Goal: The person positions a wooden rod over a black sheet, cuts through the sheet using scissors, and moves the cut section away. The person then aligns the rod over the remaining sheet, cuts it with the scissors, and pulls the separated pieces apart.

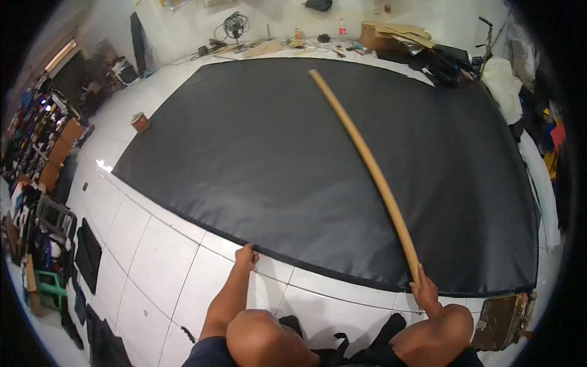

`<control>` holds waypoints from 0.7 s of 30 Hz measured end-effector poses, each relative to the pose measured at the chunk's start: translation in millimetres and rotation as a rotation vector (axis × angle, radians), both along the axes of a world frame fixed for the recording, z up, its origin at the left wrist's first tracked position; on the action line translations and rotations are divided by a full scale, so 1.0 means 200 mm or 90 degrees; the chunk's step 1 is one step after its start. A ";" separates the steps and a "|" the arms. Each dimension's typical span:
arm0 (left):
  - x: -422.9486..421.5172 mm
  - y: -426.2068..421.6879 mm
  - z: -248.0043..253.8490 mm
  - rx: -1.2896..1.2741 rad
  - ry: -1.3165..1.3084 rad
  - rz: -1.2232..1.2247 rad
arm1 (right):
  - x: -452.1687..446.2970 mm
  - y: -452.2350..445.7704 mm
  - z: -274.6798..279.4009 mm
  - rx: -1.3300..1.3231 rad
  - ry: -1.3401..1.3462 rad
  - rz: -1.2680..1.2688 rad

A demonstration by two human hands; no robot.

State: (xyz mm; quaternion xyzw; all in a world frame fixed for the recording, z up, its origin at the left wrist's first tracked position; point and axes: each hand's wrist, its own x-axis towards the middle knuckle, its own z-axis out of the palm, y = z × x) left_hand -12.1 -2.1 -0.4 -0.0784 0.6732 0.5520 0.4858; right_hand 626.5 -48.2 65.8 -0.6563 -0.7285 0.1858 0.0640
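Observation:
A large black leather-like sheet [275, 153] lies spread over the white tiled floor. My left hand [246, 258] is closed at its near edge, fingers pinching the border. On the right, my right hand [426, 295] is wrapped round the near end of a long tan tube [376, 174], which looks like cardboard. The tube lies across the sheet, its far end towards the back edge, and looks bowed in this wide view. My bare knees are bent on either side, close to the near edge.
A tin can [140, 123] stands by the sheet's left corner. Along the back wall are a fan [235, 25], a bottle [342, 28] and a cardboard box [373, 38]. A worn wooden block [500, 323] sits at the near right. Clutter and a green stool [50, 289] line the left.

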 end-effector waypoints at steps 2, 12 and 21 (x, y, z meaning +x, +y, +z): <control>-0.03 -0.01 -0.04 -0.021 0.079 -0.076 | -0.01 -0.03 -0.06 -0.043 -0.064 0.088; 0.15 -0.34 0.08 0.005 -0.053 -0.224 | -0.58 -0.01 0.07 -0.205 -0.009 0.484; 0.15 -0.75 0.07 -0.134 0.219 -0.185 | -0.72 0.02 0.12 -0.225 0.116 0.616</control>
